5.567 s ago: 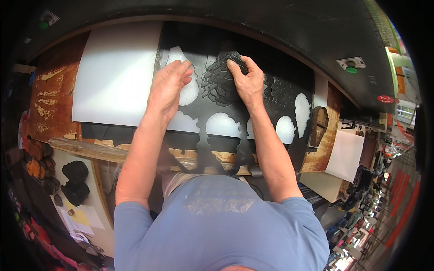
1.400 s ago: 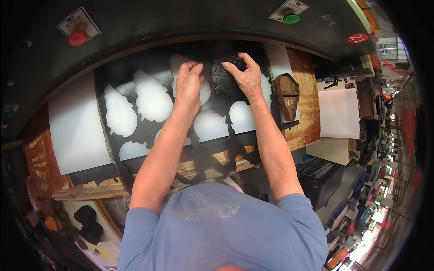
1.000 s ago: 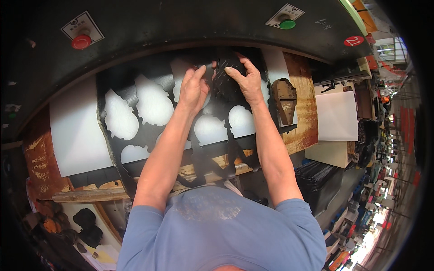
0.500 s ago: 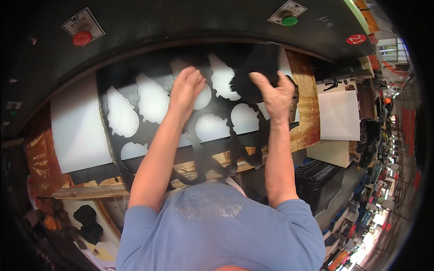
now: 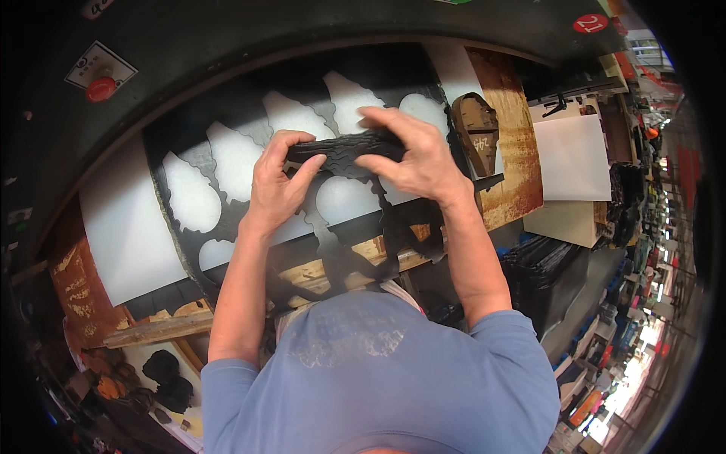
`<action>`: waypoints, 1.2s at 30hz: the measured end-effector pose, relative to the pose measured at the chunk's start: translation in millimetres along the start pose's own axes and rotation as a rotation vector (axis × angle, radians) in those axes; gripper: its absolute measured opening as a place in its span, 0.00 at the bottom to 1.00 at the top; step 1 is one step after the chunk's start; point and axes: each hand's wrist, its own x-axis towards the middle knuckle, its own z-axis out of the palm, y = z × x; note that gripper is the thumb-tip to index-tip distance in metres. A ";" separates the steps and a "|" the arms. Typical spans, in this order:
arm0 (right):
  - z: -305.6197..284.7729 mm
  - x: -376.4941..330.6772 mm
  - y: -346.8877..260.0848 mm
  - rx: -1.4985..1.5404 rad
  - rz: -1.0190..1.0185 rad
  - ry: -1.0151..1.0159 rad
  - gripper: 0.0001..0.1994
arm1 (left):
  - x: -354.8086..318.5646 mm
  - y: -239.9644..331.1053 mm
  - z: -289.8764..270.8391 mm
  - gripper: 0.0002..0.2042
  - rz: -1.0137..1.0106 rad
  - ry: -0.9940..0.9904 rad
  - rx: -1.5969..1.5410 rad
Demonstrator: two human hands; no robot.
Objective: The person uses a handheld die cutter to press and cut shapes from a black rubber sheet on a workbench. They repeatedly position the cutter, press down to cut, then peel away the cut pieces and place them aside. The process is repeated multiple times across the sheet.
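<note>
Both hands hold a stack of black cut pieces [image 5: 344, 151] on edge above the middle of the work surface; its layered, scalloped edges face me. My left hand [image 5: 276, 178] pinches the left end, thumb on the near side and fingers over the far side. At the other end, my right hand [image 5: 420, 155] is closed around the stack, its thumb low and its index finger raised along the top. Beneath lies a black sheet [image 5: 234, 208] with several rounded, wavy-edged cut-outs. A white board [image 5: 125, 227] shows through the holes and past the sheet's left edge.
Right of the sheet, a brown sole-shaped cutting die [image 5: 476, 140] rests on the surface. A dark machine beam with a red button [image 5: 100, 89] spans the far side. A wooden strip [image 5: 162, 329] runs along the near edge. Stacked black sheets [image 5: 541, 265] stand at the right.
The hands have come together at the centre with the black stack between them. The right hand has moved left from the sheet's right side, where the cutting die now shows. The view has shifted slightly.
</note>
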 end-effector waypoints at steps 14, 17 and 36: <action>49.3 -27.2 4.3 0.322 0.157 0.269 0.27 | -8.5 23.2 -14.3 0.21 0.284 0.015 0.221; 55.1 -21.2 1.0 0.190 0.193 0.180 0.25 | -6.0 13.4 -16.5 0.21 0.280 -0.012 0.292; 97.0 -14.6 -83.9 0.712 0.443 -0.132 0.29 | -102.0 62.9 -0.2 0.21 -0.283 0.703 -0.707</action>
